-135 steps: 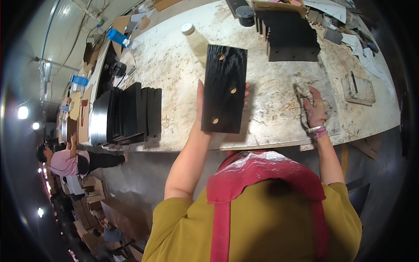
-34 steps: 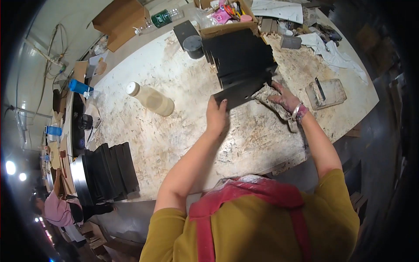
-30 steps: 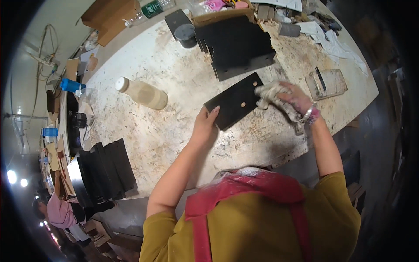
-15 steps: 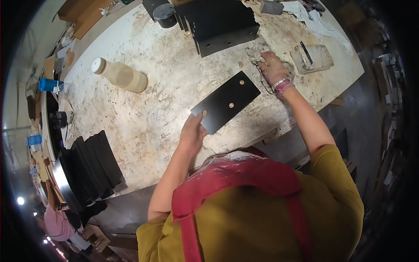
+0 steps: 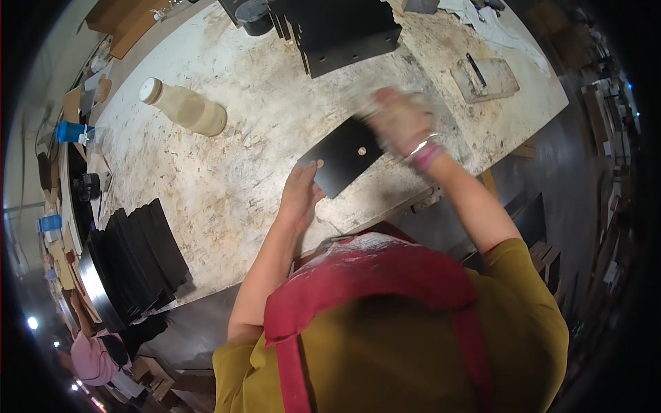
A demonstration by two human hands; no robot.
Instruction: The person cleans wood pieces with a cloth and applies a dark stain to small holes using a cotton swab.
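Note:
My left hand grips the near left corner of a black rectangular panel, its thumb on top beside a small round hole. Another hole shows near the panel's middle. Over the far right end is my right hand, smeared by motion, with what looks like a crumpled pale rag bunched under its fingers. Hand and rag hide that end of the panel. Beyond them, a stack of black panels lies on the stained pale worktable.
A bottle of cream-coloured liquid lies tilted-looking at the left. Several black panels stand at the near left edge. A dark round tub, a flat block with a black tool and a white cloth are farther back. A person is at lower left.
My right hand has swung left from the bare tabletop onto the panel's far end, bringing the rag. My left hand keeps its hold on the panel. The whole view has shifted slightly.

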